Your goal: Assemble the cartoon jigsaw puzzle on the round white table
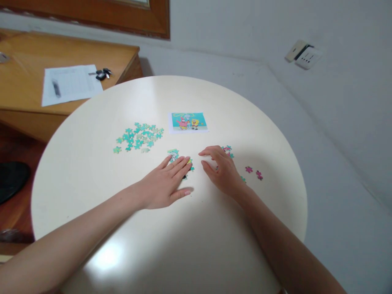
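on the desk at far left: a paper sheet and a dark bunch of keys, well apart from your hands.
round table: cream and glossy; both your forearms reach across it from the near rim.
loose teal pieces: scattered in a heap left of centre, with nothing touching them; a careless sweep of your left forearm could push them toward the rim.
left hand: flat, palm down, fingers straight, gripping nothing; the fingertips rest on the joined pieces.
joined pieces: a small cluster near the table's middle, partly hidden under your left fingers; if you press and slide at once, the joints could pull apart or the cluster could skate on the smooth top.
reference picture: lying flat just beyond the cluster, clear of both hands.
right hand: fingers curled, tips on the table; you cannot tell whether a piece is pinched underneath.
pink pieces: a few just beside your right wrist, others half hidden behind the hand; a dragged wrist could knock them off toward the edge.
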{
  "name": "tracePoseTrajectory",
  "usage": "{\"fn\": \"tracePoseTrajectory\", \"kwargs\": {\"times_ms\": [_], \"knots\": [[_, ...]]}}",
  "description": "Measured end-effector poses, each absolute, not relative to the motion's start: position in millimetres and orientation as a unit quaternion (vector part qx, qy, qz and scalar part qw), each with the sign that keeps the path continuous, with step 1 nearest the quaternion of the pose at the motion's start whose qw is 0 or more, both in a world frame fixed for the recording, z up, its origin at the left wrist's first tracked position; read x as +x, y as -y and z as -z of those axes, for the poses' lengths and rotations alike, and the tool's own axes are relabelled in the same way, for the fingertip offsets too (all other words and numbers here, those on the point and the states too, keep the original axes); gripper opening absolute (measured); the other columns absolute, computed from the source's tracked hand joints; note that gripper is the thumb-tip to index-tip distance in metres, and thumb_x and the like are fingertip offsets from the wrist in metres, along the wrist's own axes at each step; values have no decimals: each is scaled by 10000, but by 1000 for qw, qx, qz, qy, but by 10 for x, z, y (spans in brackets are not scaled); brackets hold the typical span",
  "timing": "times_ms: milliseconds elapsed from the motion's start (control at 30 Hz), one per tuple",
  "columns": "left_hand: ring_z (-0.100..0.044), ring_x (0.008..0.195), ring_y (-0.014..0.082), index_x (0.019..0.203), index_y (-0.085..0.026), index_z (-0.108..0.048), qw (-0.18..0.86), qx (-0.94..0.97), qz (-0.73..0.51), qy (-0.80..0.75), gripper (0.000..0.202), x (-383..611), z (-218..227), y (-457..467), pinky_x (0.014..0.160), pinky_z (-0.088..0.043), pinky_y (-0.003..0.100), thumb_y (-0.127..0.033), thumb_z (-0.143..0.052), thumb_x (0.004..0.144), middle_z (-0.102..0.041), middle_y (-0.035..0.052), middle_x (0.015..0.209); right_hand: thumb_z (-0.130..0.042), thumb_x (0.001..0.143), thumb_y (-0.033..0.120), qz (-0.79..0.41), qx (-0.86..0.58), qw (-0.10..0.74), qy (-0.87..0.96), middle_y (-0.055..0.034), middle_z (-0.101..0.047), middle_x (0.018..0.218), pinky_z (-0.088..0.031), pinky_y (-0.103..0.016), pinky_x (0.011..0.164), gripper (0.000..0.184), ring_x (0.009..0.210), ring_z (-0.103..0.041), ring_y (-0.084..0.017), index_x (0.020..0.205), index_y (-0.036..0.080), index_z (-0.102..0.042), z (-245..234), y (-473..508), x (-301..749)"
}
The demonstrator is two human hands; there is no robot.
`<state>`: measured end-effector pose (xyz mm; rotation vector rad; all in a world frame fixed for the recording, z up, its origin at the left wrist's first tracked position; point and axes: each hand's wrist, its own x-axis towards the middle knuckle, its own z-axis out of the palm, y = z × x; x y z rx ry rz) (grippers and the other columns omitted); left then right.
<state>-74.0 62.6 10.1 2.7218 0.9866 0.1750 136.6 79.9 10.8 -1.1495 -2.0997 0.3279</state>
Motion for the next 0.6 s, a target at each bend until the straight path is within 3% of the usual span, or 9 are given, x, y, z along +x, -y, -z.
{"fn": "tracePoseTrajectory", "kwargs": {"times_ms": [200,367,600], "knots": [[-211,1367,239,1403,-170,-282,155,913,-106,-362,578,-749,-203,-732,1106,-150,471,-481,-216,920,-245,128,1481,-460,788,133,-124,-458,368,799,-72,-593,922,-487,-380,766,185,912,-551,-206,922,218,-555,-107,-812,1387],[-220,1361,271,1390,-108,-294,121,852,-133,-491,563,-776,-155,-854,1087,-142,542,-414,-187,929,-279,171,1460,-439,795,113,-115,-453,380,798,-74,-597,915,-476,-388,812,193,915,-559,-201,908,214,-558,-93,-805,1375],[-287,1335,263,1361,-139,-367,112,898,-78,-418,534,-723,-173,-749,1100,-119,526,-413,-212,930,-343,141,1437,-438,787,102,-106,-453,378,800,-75,-601,906,-472,-390,819,203,900,-563,-200,904,214,-561,-98,-790,1339]]}}
